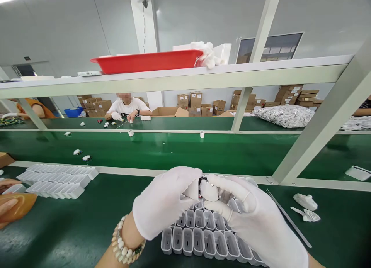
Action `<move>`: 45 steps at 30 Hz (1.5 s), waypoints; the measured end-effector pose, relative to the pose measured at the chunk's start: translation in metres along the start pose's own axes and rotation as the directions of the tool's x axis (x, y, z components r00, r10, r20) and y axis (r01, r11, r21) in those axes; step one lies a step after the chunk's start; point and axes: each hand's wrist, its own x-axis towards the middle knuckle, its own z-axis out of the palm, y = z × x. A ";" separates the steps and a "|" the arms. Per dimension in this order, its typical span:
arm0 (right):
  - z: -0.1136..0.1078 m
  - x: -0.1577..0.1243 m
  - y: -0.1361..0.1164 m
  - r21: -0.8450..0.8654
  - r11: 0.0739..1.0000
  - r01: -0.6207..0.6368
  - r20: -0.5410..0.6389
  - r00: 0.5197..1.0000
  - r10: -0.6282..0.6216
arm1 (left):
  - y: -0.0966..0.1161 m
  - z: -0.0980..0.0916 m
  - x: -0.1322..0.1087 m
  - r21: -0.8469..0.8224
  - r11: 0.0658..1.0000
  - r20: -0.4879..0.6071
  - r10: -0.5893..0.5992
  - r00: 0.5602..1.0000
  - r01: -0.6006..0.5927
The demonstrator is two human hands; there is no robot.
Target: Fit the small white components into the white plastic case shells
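Observation:
Both my hands wear white gloves and meet above a block of white plastic shells (203, 237) on the green bench. My left hand (165, 202) and my right hand (249, 217) pinch together on one small white shell piece with a dark part (206, 187), held between the fingertips of both. A bead bracelet (124, 246) sits on my left wrist. What lies under the fingers is partly hidden.
More rows of white shells (58, 179) lie at the left. A thin metal rod (286, 217) and loose white pieces (305, 206) lie at the right. A green conveyor (174, 148) carries small parts. Another person (127, 107) works opposite; a red tray (147, 61) sits on the shelf.

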 end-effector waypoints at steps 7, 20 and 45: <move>0.002 0.000 0.003 0.075 0.997 0.024 -0.005 1.000 -0.023 | 0.000 0.003 -0.003 -0.089 0.996 -0.040 -0.010 0.999 0.007; 0.016 -0.002 -0.006 -0.079 0.993 0.083 -0.017 0.996 -0.084 | 0.008 0.018 -0.004 -0.174 0.974 -0.163 -0.176 0.971 0.147; 0.092 0.039 0.152 -0.350 0.691 -0.633 0.327 0.609 0.723 | 0.007 -0.051 -0.014 0.259 0.965 -0.154 0.077 0.985 -0.035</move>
